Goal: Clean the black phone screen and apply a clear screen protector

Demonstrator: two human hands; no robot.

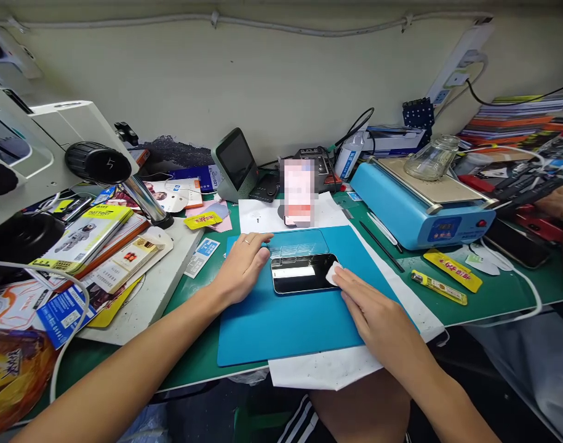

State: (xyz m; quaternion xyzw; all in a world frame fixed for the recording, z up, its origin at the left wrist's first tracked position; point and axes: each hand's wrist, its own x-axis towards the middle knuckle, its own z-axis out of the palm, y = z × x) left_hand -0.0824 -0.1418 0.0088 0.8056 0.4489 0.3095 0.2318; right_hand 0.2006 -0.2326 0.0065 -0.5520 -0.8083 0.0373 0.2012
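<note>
A smartphone with a glossy black screen lies face up on a blue mat. My right hand pinches a small white wipe against the right end of the screen. At the phone's left end, my left hand rests with its fingers stretched forward and its thumb apart; nothing shows in it. Just behind the phone lies a clear plastic film or tray, near my left fingertips. A pale reflection crosses the left half of the screen.
A blue heating-plate machine carries a glass jar at right. Tweezers and a yellow tube lie near it. A microscope and booklets crowd the left. Another person's hand shows at the far right.
</note>
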